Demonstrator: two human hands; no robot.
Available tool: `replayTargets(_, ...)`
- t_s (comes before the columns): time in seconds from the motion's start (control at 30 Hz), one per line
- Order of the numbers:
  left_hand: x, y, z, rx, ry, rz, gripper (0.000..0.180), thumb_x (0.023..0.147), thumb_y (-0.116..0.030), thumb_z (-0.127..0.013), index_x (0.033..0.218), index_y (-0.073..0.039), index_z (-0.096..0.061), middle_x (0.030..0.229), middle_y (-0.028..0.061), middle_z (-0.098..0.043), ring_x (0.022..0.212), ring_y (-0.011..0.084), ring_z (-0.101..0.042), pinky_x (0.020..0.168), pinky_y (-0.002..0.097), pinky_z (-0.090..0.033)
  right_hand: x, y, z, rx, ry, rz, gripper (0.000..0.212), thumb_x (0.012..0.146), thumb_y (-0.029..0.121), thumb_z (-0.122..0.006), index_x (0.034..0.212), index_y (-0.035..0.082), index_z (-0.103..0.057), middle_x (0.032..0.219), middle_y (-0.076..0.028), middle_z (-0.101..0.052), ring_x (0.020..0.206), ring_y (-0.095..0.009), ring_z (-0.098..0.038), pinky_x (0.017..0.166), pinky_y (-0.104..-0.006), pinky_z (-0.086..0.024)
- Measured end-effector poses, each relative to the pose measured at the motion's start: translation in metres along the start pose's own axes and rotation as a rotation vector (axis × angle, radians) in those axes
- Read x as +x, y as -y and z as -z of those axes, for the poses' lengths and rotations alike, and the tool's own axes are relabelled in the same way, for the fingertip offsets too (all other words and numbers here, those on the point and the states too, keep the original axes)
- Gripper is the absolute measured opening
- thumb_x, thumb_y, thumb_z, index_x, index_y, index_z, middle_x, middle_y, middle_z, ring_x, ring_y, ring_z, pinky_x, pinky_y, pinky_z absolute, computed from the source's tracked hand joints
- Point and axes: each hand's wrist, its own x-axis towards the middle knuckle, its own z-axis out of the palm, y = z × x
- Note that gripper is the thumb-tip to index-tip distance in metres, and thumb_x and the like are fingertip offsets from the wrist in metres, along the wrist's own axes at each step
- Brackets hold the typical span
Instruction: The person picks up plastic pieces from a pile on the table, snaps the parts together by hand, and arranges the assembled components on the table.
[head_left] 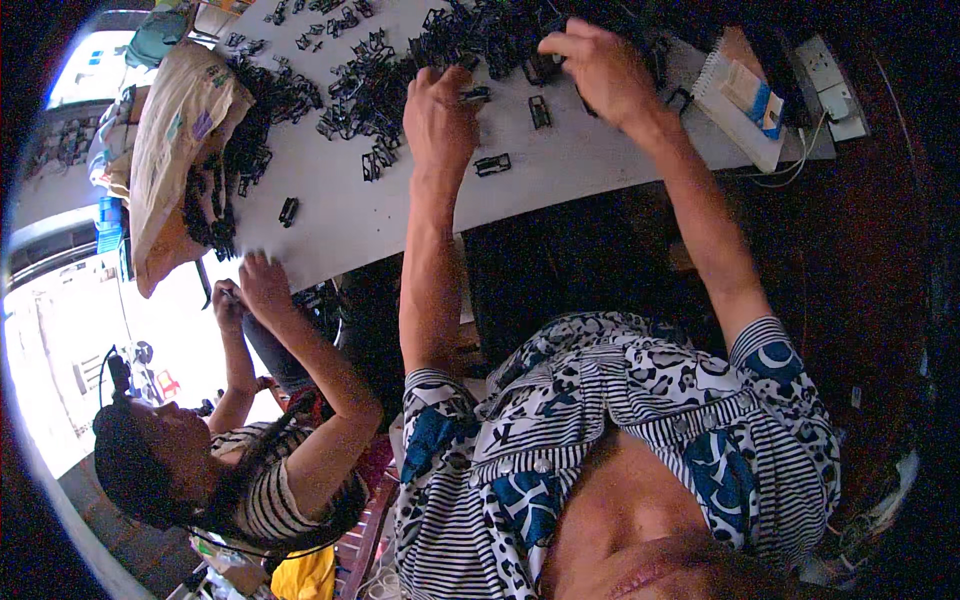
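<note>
My left hand (440, 125) is over the pale table with its fingers curled round a small black plastic frame (474, 95), part of which sticks out on the right side. To its right, my right hand (608, 80) is above the far part of the table, its fingers bent and apart. Just below those fingertips is another black plastic piece (540, 68); whether they touch it I cannot tell. Single black frames lie near my hands: one (540, 112) between them and one (492, 164) close to the front edge. A large tangled pile of such pieces (370, 90) spreads to the left.
At left, a person (250, 440) in a striped top holds a small item at the table's edge (330, 262). A beige sack (185, 130) lies beside a pile of black pieces. On the right are a spiral notebook (738, 100) and a white power strip (832, 88) with a cable.
</note>
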Motion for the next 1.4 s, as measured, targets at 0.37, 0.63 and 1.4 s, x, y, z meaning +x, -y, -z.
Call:
replayTargets(0.37, -0.063, -0.007, 0.036, -0.264, 0.001, 0.353, 0.026, 0.068, -0.003, -0.074, 0.093, -0.008, -0.069, 0.090, 0.0090, -0.064, 0.076, 0.0221, -0.062, 0.070, 0.0327, -0.048, 0.026, -0.009, -0.007, -0.233, 0.103, 0.384, 0.018, 0.073, 0.010, -0.064, 0.066, 0.003, -0.050, 0.076, -0.012, -0.043, 0.074, -0.027, -0.052, 0.059, -0.0390, -0.044)
replayTargets(0.63, -0.090, 0.000, 0.008, -0.307, 0.044, 0.300, 0.036, 0.064, 0.001, -0.074, 0.098, -0.006, -0.065, 0.093, 0.0122, -0.058, 0.090, 0.0317, -0.055, 0.078, 0.0392, -0.045, 0.019, 0.013, 0.001, 0.175, -0.033, 0.238, 0.015, 0.063, 0.004, -0.071, 0.073, 0.003, -0.059, 0.083, -0.014, -0.060, 0.082, -0.028, -0.058, 0.066, -0.0379, -0.049)
replayTargets(1.4, -0.109, 0.025, -0.007, -0.349, -0.041, 0.270, 0.032, 0.057, 0.003, -0.074, 0.088, -0.004, -0.067, 0.094, 0.0132, -0.056, 0.091, 0.0323, -0.053, 0.080, 0.0401, -0.044, -0.054, 0.080, -0.078, 0.386, 0.062, 0.157, 0.036, 0.069, 0.002, -0.071, 0.100, 0.002, -0.054, 0.103, -0.013, -0.055, 0.100, -0.031, -0.056, 0.086, -0.0372, -0.047)
